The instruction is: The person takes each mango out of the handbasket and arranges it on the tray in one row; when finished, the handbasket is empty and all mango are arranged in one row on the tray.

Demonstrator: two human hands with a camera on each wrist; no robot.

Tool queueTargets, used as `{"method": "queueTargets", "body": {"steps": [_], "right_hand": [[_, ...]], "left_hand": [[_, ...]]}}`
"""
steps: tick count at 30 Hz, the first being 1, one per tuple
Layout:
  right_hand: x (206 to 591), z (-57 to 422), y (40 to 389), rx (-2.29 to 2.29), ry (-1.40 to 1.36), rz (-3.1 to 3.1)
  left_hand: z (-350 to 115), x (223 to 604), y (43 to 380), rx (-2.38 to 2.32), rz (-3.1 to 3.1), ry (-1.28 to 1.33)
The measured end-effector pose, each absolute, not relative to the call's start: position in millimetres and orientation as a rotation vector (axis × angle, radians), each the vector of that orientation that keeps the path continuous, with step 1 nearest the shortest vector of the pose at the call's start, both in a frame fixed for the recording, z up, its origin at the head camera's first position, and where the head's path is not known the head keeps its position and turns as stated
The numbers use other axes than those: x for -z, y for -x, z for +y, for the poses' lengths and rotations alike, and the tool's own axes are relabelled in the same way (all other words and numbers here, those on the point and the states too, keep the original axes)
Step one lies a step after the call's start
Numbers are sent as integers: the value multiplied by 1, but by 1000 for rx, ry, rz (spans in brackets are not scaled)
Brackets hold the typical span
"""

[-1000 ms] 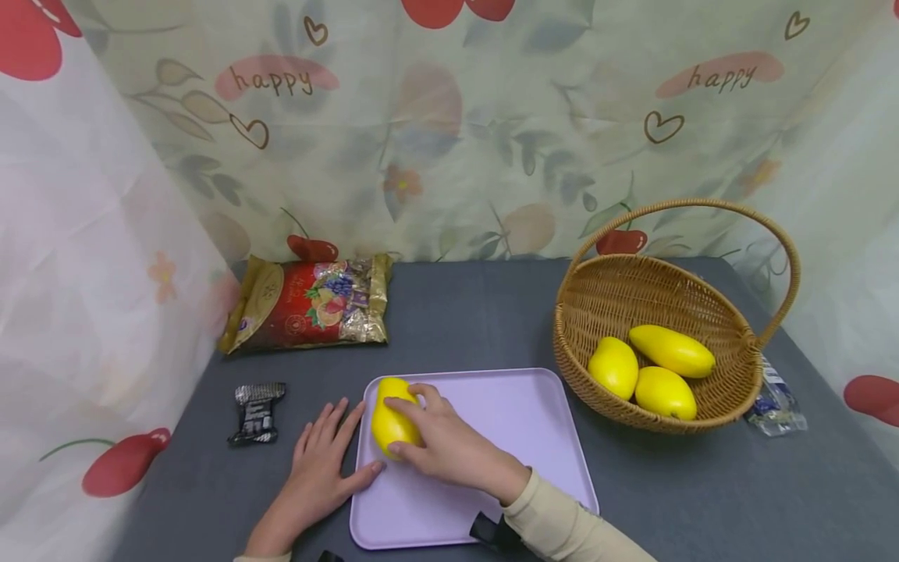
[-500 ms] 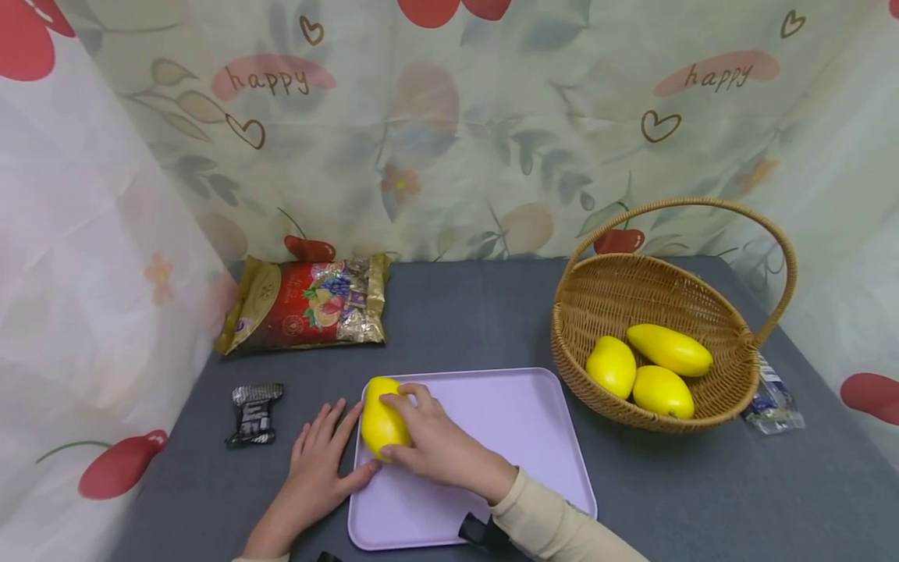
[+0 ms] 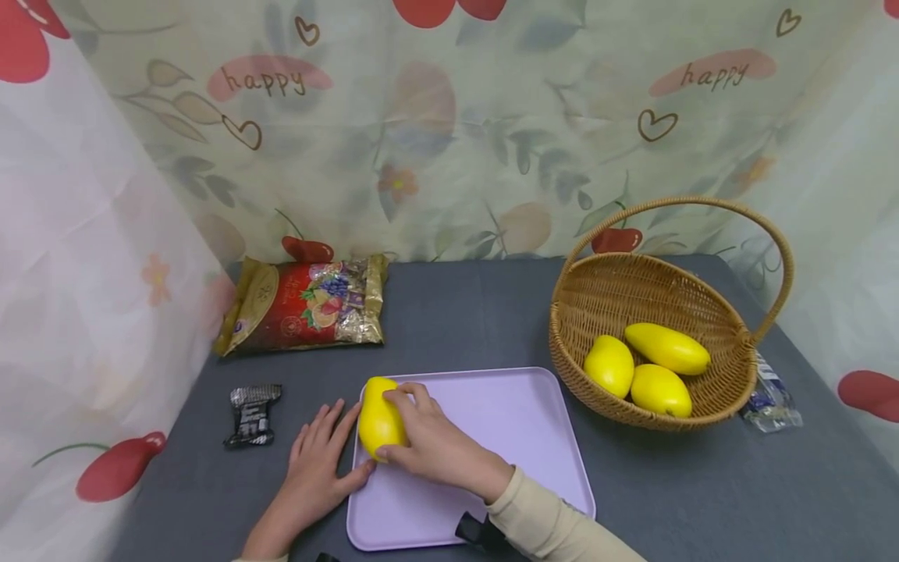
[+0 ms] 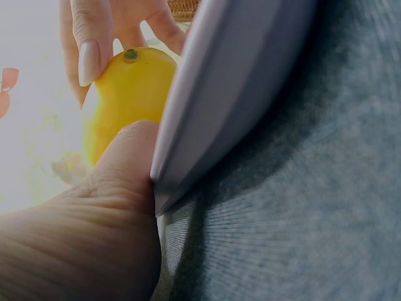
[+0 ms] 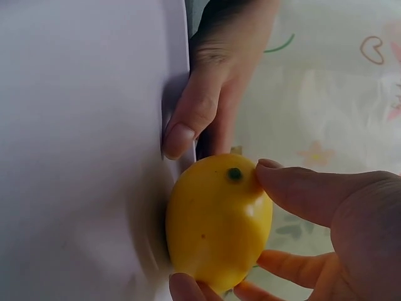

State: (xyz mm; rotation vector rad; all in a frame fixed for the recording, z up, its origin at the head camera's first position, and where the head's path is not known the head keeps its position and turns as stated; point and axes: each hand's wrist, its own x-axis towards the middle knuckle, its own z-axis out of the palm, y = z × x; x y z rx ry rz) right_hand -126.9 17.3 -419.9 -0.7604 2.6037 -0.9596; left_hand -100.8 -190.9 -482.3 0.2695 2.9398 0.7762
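Observation:
A yellow mango (image 3: 379, 421) with a small green stem spot lies at the left side of a lilac tray (image 3: 502, 437). My right hand (image 3: 445, 447) holds it from the right, thumb near its front end and fingers over its far part. In the right wrist view, thumb and fingers are spread around the mango (image 5: 216, 219). My left hand (image 3: 318, 464) rests with straight fingers on the table beside the tray's left edge. Its thumb lies over the tray rim, close to the mango's near end.
To the right, a wicker basket (image 3: 653, 281) with a tall handle holds three more yellow mangoes (image 3: 667, 349). A clear plastic packet (image 3: 772, 402) lies beside it. A red and gold snack bag (image 3: 302, 304) lies at the back left, with a small black wrapped packet (image 3: 251, 415) nearer.
My right hand has shifted the mango slightly left, toward the tray's left rim, and then stayed nearly still. My left hand has kept its place at the tray edge.

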Motion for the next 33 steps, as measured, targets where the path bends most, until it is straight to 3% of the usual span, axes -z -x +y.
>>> {"method": "queueTargets", "body": {"steps": [21, 27, 33], "right_hand": [[418, 21, 128, 943, 764, 2616], [385, 45, 117, 842, 797, 2619], [334, 111, 98, 692, 937, 2738]], "left_hand": [[-187, 483, 105, -775, 2946, -294], [-189, 485, 105, -782, 2920, -276], [-192, 487, 103, -793, 2933, -287]]}}
